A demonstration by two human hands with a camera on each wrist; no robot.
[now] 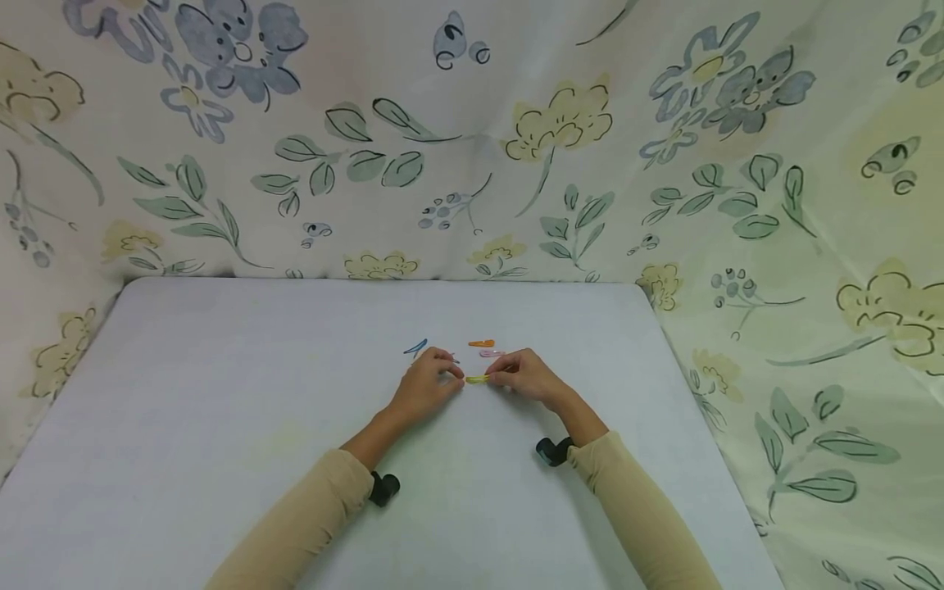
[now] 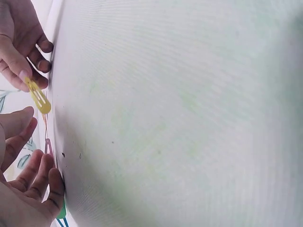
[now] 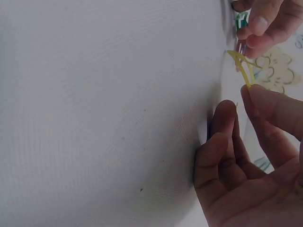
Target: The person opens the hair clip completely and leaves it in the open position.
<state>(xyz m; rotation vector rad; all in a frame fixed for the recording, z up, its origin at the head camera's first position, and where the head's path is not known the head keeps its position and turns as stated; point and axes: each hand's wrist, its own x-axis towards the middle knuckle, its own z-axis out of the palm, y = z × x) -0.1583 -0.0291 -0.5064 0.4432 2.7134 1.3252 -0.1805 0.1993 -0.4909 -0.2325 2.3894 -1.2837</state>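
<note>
Yellow hair clip (image 1: 477,379): held over the white desk (image 1: 221,410), between a person's two hands
Right hand (image 1: 525,375): pinches one end of the clip between thumb and finger
Left hand (image 1: 429,383): thumb and fingers parted, just beside the other end
Farther back: orange clip (image 1: 482,343) near a pink clip (image 1: 491,354), blue clip (image 1: 416,347) at left
Backdrop: floral cloth (image 1: 472,221)

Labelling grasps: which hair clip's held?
The yellow snap hair clip, pinched by the right hand; orange clip, pink clip and blue clip lie on the table.
</note>
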